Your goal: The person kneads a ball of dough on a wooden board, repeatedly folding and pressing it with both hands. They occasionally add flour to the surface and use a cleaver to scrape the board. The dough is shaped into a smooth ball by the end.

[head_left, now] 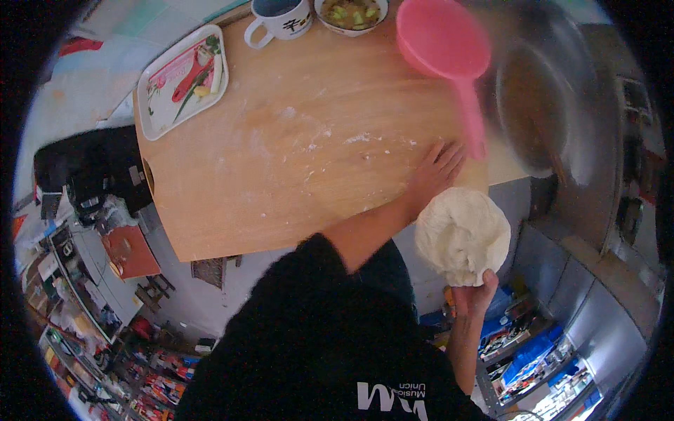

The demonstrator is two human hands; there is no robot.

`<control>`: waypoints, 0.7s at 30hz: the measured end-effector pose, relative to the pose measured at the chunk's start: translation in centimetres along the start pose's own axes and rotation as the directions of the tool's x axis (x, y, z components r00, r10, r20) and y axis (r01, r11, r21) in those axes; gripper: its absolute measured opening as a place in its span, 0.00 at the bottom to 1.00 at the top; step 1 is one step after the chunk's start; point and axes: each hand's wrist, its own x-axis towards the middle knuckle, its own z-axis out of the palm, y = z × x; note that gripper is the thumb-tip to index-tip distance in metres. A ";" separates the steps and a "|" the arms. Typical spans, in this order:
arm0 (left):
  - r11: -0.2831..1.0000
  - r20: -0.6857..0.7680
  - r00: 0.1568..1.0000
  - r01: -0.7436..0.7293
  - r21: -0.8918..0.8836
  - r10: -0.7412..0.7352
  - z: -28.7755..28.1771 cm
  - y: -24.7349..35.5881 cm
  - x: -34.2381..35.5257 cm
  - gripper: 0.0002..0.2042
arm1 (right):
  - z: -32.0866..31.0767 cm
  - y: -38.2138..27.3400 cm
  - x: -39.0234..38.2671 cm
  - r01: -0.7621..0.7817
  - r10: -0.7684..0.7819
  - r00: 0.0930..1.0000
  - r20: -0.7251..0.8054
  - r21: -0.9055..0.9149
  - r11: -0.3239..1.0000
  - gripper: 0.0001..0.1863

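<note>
A thick, pale round of dough (463, 235), dented in its middle, rests in my right hand (474, 295), off the right front corner of the wooden board. My right thumb presses on its near edge, and the other fingers are mostly hidden beneath it. Flat on the floured wooden board (281, 189), my left hand (439, 168) has its fingers stretched out. Those fingertips are close to the handle of a pink plastic ladle (446, 42). White flour and small crumbs are scattered across the middle of the board.
At the back left lies a white tray (144, 105) with a red-handled peeler (189, 81) and vegetable pieces. A white mug (284, 24) and a bowl (351, 15) of green pieces in liquid stand at the back. To the right is a large metal basin (583, 91).
</note>
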 end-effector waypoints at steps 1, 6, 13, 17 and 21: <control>0.993 0.043 0.995 0.097 -0.064 -0.094 0.1 0.2 1.1 0.34 | -0.2 0.0 -0.1 0.004 -0.004 1.000 -0.001 -0.009 1.000 0.47; 0.896 0.166 0.901 0.424 -0.132 -0.401 -0.9 -3.9 -1.9 0.37 | -0.8 -0.4 0.0 0.006 -0.006 1.000 0.012 -0.010 1.000 0.44; 0.749 0.423 0.767 0.611 -0.255 -0.482 -8.0 -3.7 -7.1 0.36 | 0.2 -0.8 1.0 -0.028 0.029 0.999 0.035 -0.027 0.999 0.41; 0.977 -0.101 0.986 0.110 -0.181 -0.130 -0.6 3.0 -8.8 0.37 | 0.5 -1.2 0.9 -0.014 0.010 0.994 0.109 0.035 0.999 0.39; 0.812 0.131 0.958 0.284 -0.510 -0.254 -0.9 -1.1 -10.0 0.39 | -0.1 -1.7 0.7 0.023 -0.027 0.991 0.127 0.034 0.999 0.38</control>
